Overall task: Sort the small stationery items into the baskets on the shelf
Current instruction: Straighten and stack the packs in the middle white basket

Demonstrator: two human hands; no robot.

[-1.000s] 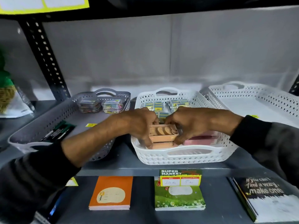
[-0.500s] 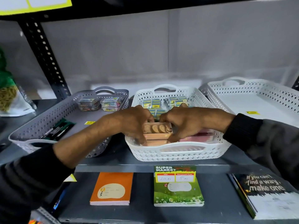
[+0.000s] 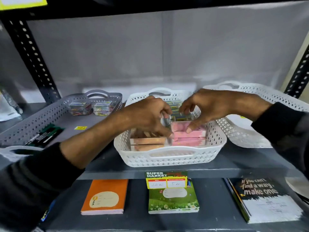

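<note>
The middle white basket (image 3: pixel 170 158) holds a stack of orange boxes (image 3: pixel 147 143) at its front left and pink boxes (image 3: pixel 189 138) at its front right. Small yellow-green packs (image 3: pixel 175 106) lie at its back. Both my hands hover over this basket. My left hand (image 3: pixel 147 114) has its fingers curled down, with the tips at the gap between the orange and pink stacks. My right hand (image 3: pixel 212 106) has its thumb on the top pink box and its fingers spread above. Neither hand clearly grips anything; motion blur hides the fingertips.
A grey basket (image 3: pixel 33 121) on the left holds two packs of coloured clips (image 3: pixel 82 108) and dark pen packs (image 3: pixel 43 136). Another white basket (image 3: pixel 267 97) stands on the right. Below lie an orange notebook (image 3: pixel 105 196), a green one (image 3: pixel 173 198) and a black one (image 3: pixel 262 198).
Both hands have let go of the orange boxes, which now rest in the basket's front left. The hands have risen and shifted right, toward the pink boxes.
</note>
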